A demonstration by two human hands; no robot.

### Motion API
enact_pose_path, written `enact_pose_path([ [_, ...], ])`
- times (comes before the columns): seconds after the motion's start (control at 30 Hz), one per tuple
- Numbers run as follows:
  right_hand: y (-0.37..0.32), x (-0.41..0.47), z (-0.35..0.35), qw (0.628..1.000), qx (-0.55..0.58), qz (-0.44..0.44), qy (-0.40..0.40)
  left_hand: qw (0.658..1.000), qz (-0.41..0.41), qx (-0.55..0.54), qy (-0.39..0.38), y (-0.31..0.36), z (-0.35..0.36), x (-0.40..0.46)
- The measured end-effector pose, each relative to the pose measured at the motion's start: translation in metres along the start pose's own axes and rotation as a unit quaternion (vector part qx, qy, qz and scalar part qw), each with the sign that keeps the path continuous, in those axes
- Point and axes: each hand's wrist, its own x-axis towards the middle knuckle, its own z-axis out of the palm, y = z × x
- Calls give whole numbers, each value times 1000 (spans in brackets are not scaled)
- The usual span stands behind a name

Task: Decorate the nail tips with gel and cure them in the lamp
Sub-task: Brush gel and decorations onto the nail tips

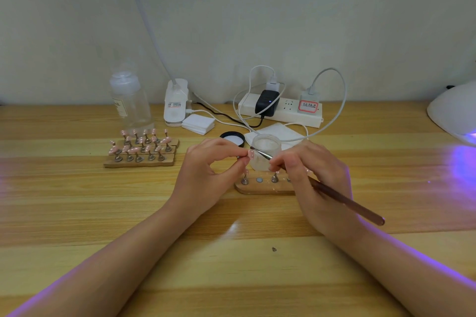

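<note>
Both hands (260,170) work: brush (319,186) seemingly touching the pinched nail tip (251,154).

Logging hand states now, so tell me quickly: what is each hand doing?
Left hand: fingers pinch a pink nail tip.
Right hand: fingers grip the brush.

Both forearms extend forward over the wooden table (77,201), converging. Left hand (206,170): fingers curled, thumb and forefinger pinching together. Right hand (316,180): fingers curled in a pen grip, just right of the left.
</note>
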Motion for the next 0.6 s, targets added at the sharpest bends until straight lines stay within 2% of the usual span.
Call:
enact_pose_path([
  [0.6, 4, -4, 4, 1000, -23, -7, -16, 1000, -22, -1, -9, 4, 0, 0],
])
